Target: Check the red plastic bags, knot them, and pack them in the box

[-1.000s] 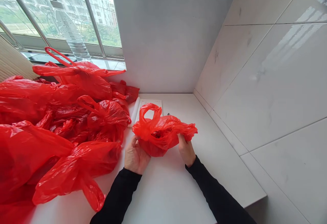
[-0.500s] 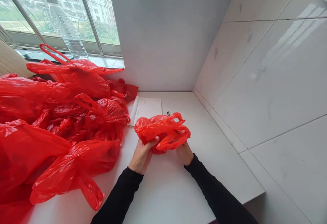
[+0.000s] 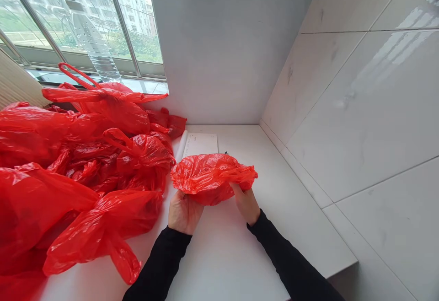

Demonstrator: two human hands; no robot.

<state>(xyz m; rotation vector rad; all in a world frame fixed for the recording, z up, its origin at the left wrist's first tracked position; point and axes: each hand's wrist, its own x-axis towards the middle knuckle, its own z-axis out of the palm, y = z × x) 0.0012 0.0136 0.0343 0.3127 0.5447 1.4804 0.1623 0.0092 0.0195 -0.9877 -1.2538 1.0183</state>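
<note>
A crumpled red plastic bag [image 3: 212, 177] is held just above the white counter [image 3: 226, 255] between both my hands. My left hand [image 3: 183, 212] cups it from below on the left, fingers curled up into the plastic. My right hand [image 3: 246, 202] grips its right underside, thumb and fingers pinching the film. The bag is bunched into a flattish bundle with its handles tucked out of sight. Both my arms are in black sleeves.
A big heap of red plastic bags [image 3: 75, 163] fills the counter's left side up to the window. A white notebook [image 3: 200, 145] lies behind the held bag. A clear plastic bottle [image 3: 91, 40] stands on the sill. Tiled wall [image 3: 360, 109] closes the right.
The bag's upright handle loop has been folded down and the bag flattened into a wider bundle. Both hands shifted slightly beneath it and stayed in place over the counter.
</note>
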